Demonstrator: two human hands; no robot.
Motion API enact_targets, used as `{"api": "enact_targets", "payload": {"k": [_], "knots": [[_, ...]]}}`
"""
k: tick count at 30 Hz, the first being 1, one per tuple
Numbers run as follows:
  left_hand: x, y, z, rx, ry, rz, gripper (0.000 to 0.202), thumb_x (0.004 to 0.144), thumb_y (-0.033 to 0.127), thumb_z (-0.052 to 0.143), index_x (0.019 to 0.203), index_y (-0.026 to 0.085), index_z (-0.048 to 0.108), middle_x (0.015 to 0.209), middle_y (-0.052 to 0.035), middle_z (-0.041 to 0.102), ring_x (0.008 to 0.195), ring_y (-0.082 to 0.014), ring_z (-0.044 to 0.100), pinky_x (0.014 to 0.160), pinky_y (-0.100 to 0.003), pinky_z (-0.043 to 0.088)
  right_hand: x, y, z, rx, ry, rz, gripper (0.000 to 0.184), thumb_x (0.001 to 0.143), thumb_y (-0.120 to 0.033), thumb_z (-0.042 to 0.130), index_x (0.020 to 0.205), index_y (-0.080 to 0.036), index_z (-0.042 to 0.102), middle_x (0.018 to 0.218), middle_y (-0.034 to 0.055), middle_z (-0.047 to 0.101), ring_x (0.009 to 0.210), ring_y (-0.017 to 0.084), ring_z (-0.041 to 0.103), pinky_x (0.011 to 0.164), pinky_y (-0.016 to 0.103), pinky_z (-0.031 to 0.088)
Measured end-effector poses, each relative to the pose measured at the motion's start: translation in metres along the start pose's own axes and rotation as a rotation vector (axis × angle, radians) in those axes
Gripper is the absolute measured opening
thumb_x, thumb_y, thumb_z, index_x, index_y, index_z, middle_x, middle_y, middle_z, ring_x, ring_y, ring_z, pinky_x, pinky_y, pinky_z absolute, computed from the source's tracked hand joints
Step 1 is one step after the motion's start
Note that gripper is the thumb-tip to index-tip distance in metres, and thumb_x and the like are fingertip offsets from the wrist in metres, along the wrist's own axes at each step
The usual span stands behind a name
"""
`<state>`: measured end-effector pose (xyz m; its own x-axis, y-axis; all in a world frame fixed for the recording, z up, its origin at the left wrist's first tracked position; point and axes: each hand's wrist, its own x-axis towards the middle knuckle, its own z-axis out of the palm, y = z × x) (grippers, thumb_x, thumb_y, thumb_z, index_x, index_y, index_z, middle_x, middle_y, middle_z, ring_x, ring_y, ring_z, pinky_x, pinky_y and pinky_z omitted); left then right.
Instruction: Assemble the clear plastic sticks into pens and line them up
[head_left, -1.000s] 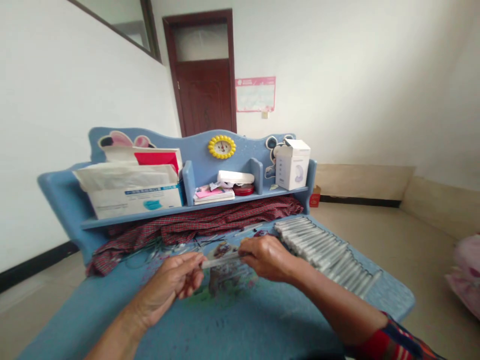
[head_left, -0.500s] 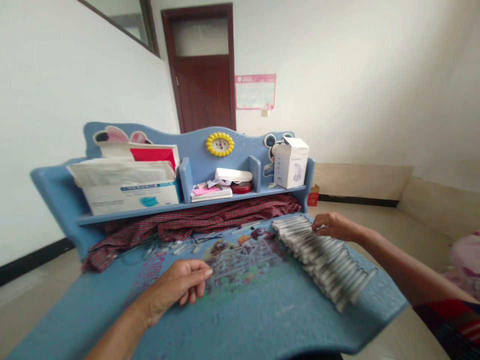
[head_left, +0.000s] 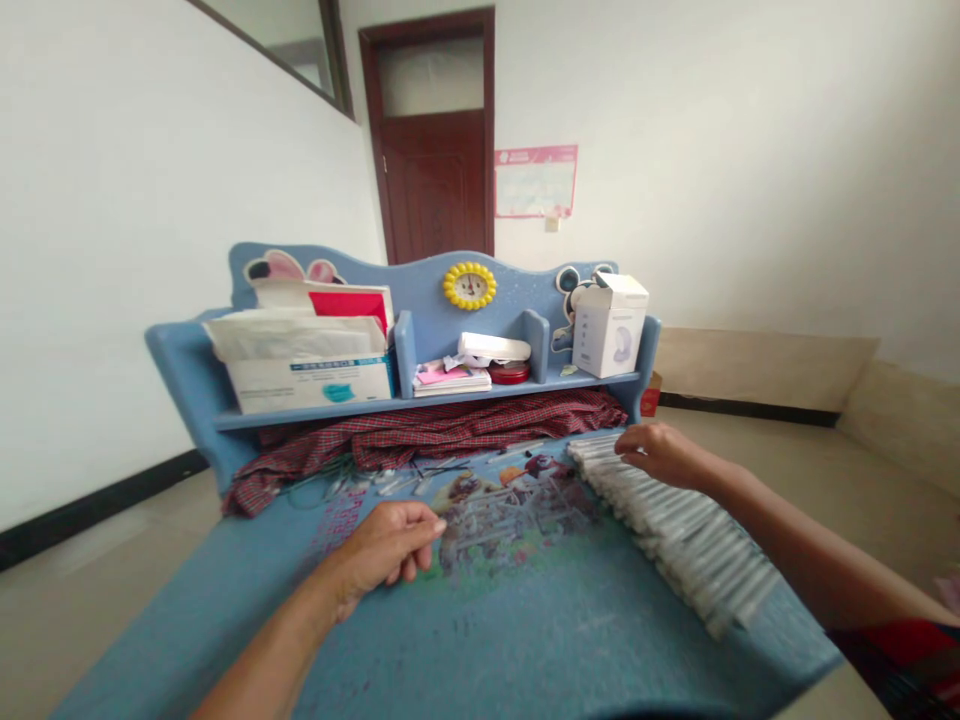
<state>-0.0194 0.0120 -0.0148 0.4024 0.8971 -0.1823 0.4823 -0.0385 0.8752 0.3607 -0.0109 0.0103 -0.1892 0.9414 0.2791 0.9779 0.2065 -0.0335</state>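
Observation:
A long row of thin white tubes lies side by side along the right of the blue desk. My right hand rests on the far end of that row, fingers curled down onto the tubes. My left hand lies on the desk near the printed cartoon picture, fingers curled with the tips pinched together; nothing shows in them.
A red plaid cloth lies bunched under the desk's shelf, with small loose parts in front of it. The shelf holds a mask box, booklets, a red tin and a white carton. A brown door stands behind.
One second ago both hands held one tube between them at the desk's middle. My right hand has since moved to the row on the right, and my left hand stays low on the desk.

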Motion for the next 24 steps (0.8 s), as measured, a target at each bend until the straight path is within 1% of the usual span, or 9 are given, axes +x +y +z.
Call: {"api": "enact_targets", "payload": {"k": [3, 5, 7, 11, 14, 16, 20, 24], "knots": [[0.001, -0.002, -0.002, 0.012, 0.081, -0.021, 0.038, 0.064, 0.052, 0.056, 0.067, 0.015, 0.053, 0.051, 0.0009, 0.057, 0.038, -0.0077, 0.044, 0.036, -0.017, 0.021, 0.02, -0.036, 0.001, 0.003, -0.014, -0.119, 0.023, 0.081, -0.019, 0.044, 0.085, -0.018, 0.068, 0.087, 0.0059, 0.068, 0.081, 0.015, 0.06, 0.073, 0.022, 0.041], [0.001, -0.003, -0.003, 0.026, 0.141, -0.022, 0.037, 0.063, 0.052, 0.056, 0.065, 0.015, 0.053, 0.05, 0.0009, 0.057, 0.038, -0.0074, 0.043, 0.036, -0.017, 0.021, 0.037, -0.059, 0.008, -0.07, -0.057, -0.138, 0.024, 0.081, -0.02, 0.043, 0.084, -0.019, 0.067, 0.088, 0.0068, 0.068, 0.084, 0.017, 0.061, 0.073, 0.024, 0.041], [0.001, -0.004, -0.004, 0.04, 0.189, -0.014, 0.034, 0.064, 0.049, 0.055, 0.065, 0.015, 0.052, 0.048, 0.0012, 0.056, 0.037, -0.0071, 0.042, 0.037, -0.017, 0.022, 0.056, -0.081, 0.02, -0.147, -0.121, -0.104, 0.024, 0.08, -0.02, 0.045, 0.089, -0.021, 0.066, 0.092, 0.0078, 0.067, 0.089, 0.02, 0.061, 0.074, 0.026, 0.043], [0.002, -0.009, -0.006, 0.079, 0.234, -0.003, 0.028, 0.066, 0.043, 0.053, 0.063, 0.015, 0.052, 0.046, 0.0018, 0.055, 0.036, -0.0072, 0.041, 0.038, -0.017, 0.024, 0.089, -0.114, 0.05, -0.165, -0.149, -0.083, 0.028, 0.078, -0.027, 0.051, 0.103, -0.021, 0.063, 0.098, 0.0099, 0.066, 0.092, 0.021, 0.061, 0.074, 0.027, 0.045], [0.005, -0.014, -0.007, 0.107, 0.238, 0.025, 0.025, 0.067, 0.041, 0.051, 0.062, 0.016, 0.051, 0.046, 0.0021, 0.055, 0.036, -0.0076, 0.042, 0.039, -0.018, 0.027, 0.106, -0.126, 0.069, -0.178, -0.167, -0.065, 0.037, 0.074, -0.039, 0.058, 0.104, -0.018, 0.062, 0.102, 0.0129, 0.064, 0.094, 0.023, 0.061, 0.076, 0.028, 0.046], [0.007, -0.017, -0.008, 0.111, 0.241, 0.036, 0.024, 0.067, 0.04, 0.051, 0.063, 0.016, 0.051, 0.045, 0.0023, 0.055, 0.036, -0.0081, 0.043, 0.039, -0.019, 0.028, 0.113, -0.13, 0.078, -0.194, -0.179, -0.052, 0.044, 0.07, -0.045, 0.061, 0.103, -0.016, 0.063, 0.103, 0.0148, 0.064, 0.095, 0.025, 0.061, 0.076, 0.029, 0.046], [0.008, -0.019, -0.009, 0.123, 0.256, 0.047, 0.022, 0.067, 0.038, 0.05, 0.063, 0.017, 0.051, 0.044, 0.0028, 0.054, 0.036, -0.0092, 0.044, 0.04, -0.02, 0.03, 0.116, -0.134, 0.086, -0.234, -0.194, -0.046, 0.042, 0.07, -0.042, 0.063, 0.101, -0.013, 0.063, 0.102, 0.0177, 0.064, 0.095, 0.027, 0.06, 0.077, 0.033, 0.046], [0.008, -0.02, -0.01, 0.164, 0.262, 0.038, 0.022, 0.068, 0.038, 0.049, 0.061, 0.017, 0.051, 0.045, 0.0023, 0.054, 0.037, -0.01, 0.045, 0.04, -0.02, 0.031, 0.111, -0.137, 0.083, -0.255, -0.202, -0.072, 0.033, 0.076, -0.034, 0.058, 0.1, -0.013, 0.063, 0.099, 0.0187, 0.064, 0.094, 0.027, 0.061, 0.076, 0.034, 0.046]]}}
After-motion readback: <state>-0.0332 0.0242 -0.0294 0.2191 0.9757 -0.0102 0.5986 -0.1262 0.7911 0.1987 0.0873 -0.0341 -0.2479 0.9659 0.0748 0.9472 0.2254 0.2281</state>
